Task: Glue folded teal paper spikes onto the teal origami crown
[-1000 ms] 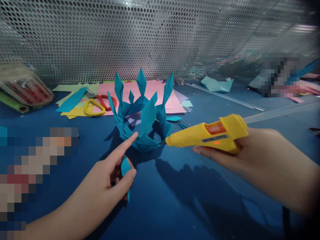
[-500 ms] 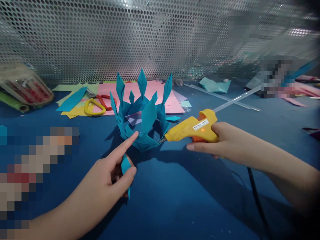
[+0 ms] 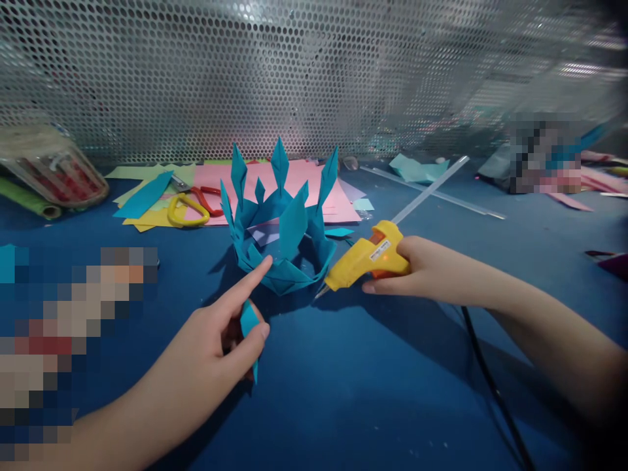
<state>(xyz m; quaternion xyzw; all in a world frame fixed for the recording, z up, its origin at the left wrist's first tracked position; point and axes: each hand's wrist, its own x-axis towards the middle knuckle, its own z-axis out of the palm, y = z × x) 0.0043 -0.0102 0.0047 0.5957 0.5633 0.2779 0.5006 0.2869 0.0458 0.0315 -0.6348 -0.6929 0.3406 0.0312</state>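
Observation:
A blue folded-paper crown [image 3: 289,278] with pointed spikes stands upright on the blue tabletop. My left hand [image 3: 220,340] pinches a small blue paper piece [image 3: 250,318] between thumb and curled fingers, while its index finger stretches out to the crown's front rim. A yellow hot glue gun [image 3: 366,257] is in the grip of my right hand [image 3: 422,268]. Its nozzle points down and left, just in front of the crown's right side. An orange light glows on its body, and a clear glue stick [image 3: 432,188] sticks out of its back.
Behind the crown lie pink paper sheets [image 3: 255,176] and scissors [image 3: 189,208] with yellow and red handles. A clear jar [image 3: 59,163] and a green roll [image 3: 29,199] are at left. A black cord [image 3: 490,386] trails at right. A perforated metal panel [image 3: 294,78] rises behind.
My right hand has moved left and tilted the glue gun, its nozzle now lower and off the crown's rim. My left hand stays at the front rim with the paper piece.

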